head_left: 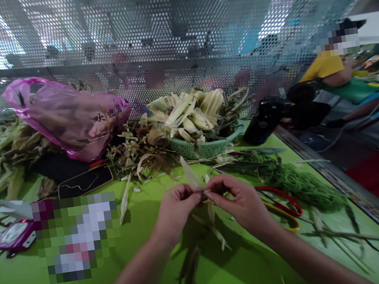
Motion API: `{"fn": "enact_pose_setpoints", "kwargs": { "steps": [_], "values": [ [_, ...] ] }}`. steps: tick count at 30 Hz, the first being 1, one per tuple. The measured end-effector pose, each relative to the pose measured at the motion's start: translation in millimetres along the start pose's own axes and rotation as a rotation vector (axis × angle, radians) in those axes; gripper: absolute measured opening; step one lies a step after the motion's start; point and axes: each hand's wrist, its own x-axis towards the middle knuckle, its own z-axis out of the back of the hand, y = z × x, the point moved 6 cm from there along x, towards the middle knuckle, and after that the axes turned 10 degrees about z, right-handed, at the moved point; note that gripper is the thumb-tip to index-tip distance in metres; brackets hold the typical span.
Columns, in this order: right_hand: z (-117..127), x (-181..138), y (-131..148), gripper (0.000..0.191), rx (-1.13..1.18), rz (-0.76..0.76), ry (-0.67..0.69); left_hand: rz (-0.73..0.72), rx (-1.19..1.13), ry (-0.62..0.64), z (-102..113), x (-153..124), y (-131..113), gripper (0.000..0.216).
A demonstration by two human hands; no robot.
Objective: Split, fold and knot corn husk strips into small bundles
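Observation:
My left hand and my right hand meet over the green table, thumbs and fingertips pinched close together. Between them they grip a strip of pale dried corn husk, whose pointed end stands up above the fingers. More husk pieces hang or lie just below the hands; whether they join the held strip I cannot tell. On the table under my left hand lies a darker bundle of husk. Close by my right hand are scissors with red and yellow handles, partly hidden behind the wrist.
Behind the hands a green basket is heaped with husks. A pink plastic bag, a phone and a purple device are at left. Green fibres spread at right along the table edge. A person in yellow sits beyond.

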Motion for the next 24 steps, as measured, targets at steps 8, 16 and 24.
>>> {"fn": "enact_pose_setpoints", "kwargs": {
  "steps": [8, 16, 24],
  "values": [
    [-1.7, 2.6, 7.3, 0.013, -0.034, 0.164, 0.078, 0.06, -0.046, -0.047, 8.1, -0.1, 0.8, 0.018],
    [-1.4, 1.6, 4.6, 0.006, -0.108, 0.153, 0.052, 0.088, -0.071, -0.008, 4.5, -0.1, 4.1, 0.018],
    [0.9, 0.1, 2.4, 0.006, -0.13, 0.063, 0.024, 0.048, 0.076, 0.027, -0.7, -1.4, 1.7, 0.024]
  ]
}}
